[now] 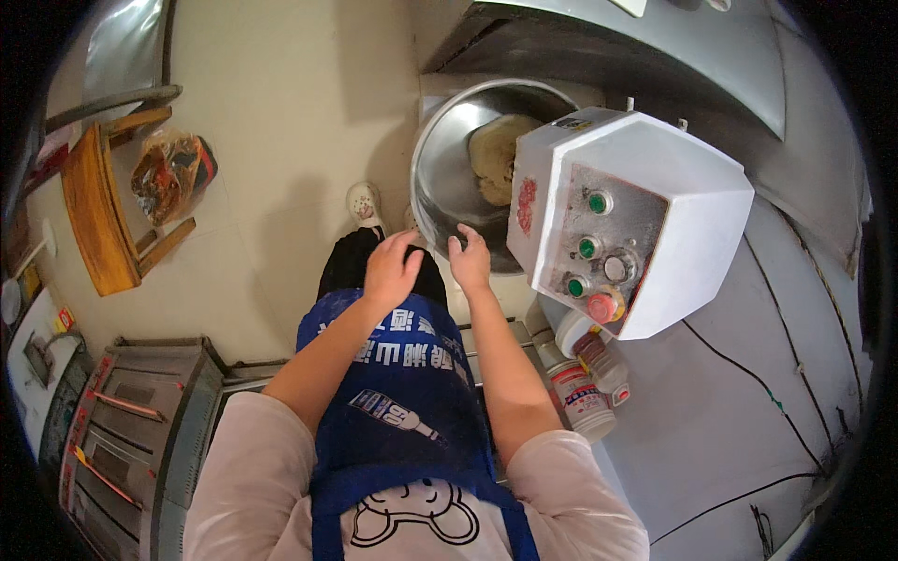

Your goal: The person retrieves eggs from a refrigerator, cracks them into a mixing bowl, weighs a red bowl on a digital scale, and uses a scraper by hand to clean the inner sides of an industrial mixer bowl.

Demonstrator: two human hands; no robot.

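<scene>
A large stainless-steel mixing bowl [449, 161] stands in front of me, with a lump of dough [501, 151] inside it. The white head of a dough mixer [701, 231] overhangs the bowl's right side and hides part of it. Its panel bears green buttons [588, 247] and a red knob [602, 307]. My right hand [471, 259] is at the bowl's near rim, fingers apart, holding nothing; whether it touches the rim I cannot tell. My left hand [393, 270] hangs over my blue apron [421, 428] and dark trousers, left of the bowl, empty with fingers apart.
A wooden stool [105, 210] and a plastic bag with reddish contents [168, 179] are at the left. A metal deck oven [133, 435] stands lower left. Plastic tubs [581, 400] and a clear jug [603, 361] sit below the mixer. Cables run along the right; a metal counter [673, 42] is beyond the bowl.
</scene>
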